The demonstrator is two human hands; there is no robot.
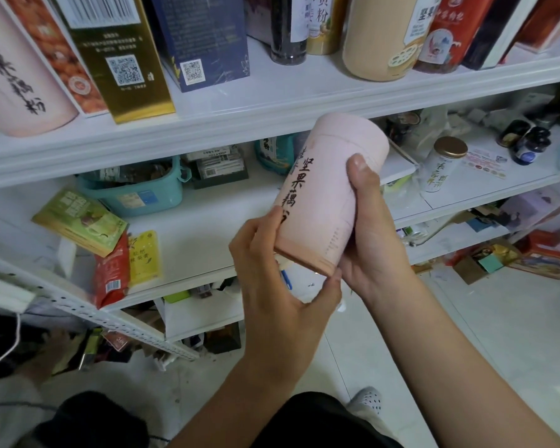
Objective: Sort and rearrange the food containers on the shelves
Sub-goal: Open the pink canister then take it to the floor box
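While the left hand (274,270) pinches the base of the tilted pink canister (327,195) and the right hand (374,240) wraps its side, a teal basket (143,197) sits further left, a gold-lidded jar (443,166) further right.

"坚果藕" on held pink canister (330,189); "果藕粉" on upper-shelf pink canister (17,76)

Lighting and picture quality: soft indoor light, wide-angle head view.
Even, diffuse brightness across the white shelf (207,124); shadows soft and shallow. Bright sheen on the lower edge of the gold box (123,76); pale reflection on the floor tiles (498,334). Bottom shelf bays (207,337) and lower-left corner dim. Shelf lines bow toward the frame edges. Pink canister (324,195) sharp at centre; far-right items smeared and soft.
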